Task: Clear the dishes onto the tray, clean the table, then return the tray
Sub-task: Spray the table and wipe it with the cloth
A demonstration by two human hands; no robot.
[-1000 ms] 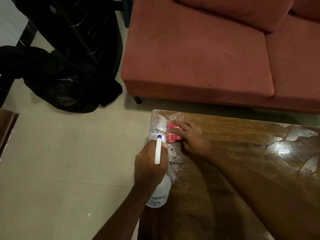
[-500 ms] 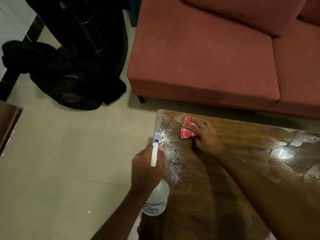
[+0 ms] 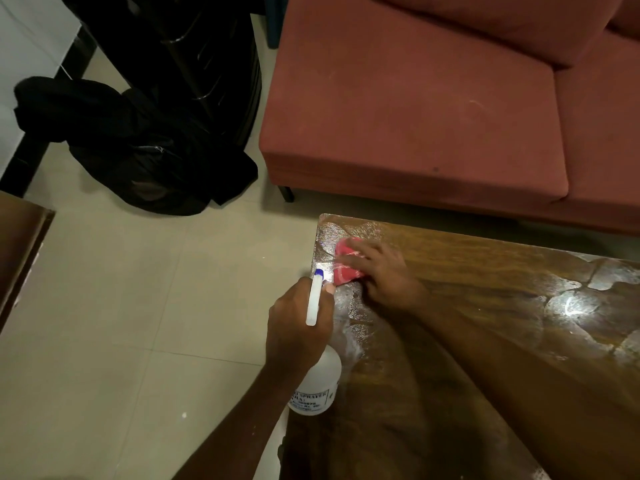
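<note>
A dark wooden table (image 3: 485, 341) fills the lower right, wet and shiny near its far left corner. My right hand (image 3: 384, 275) presses flat on a pink cloth (image 3: 346, 261) at that corner, fingers spread over it. My left hand (image 3: 298, 327) grips a white spray bottle (image 3: 317, 382) with a blue-tipped nozzle at the table's left edge, nozzle pointing toward the cloth. No tray or dishes are in view.
A rust-red sofa (image 3: 433, 109) stands just beyond the table's far edge. A black bag (image 3: 138, 150) lies on the tiled floor (image 3: 121, 323) at the left, beside dark furniture (image 3: 180, 39). Another wooden piece (image 3: 17, 247) shows at the left border.
My right hand slid the pink cloth away from me, then back left toward the table's corner. My left hand with the spray bottle stayed at the table's left edge.
</note>
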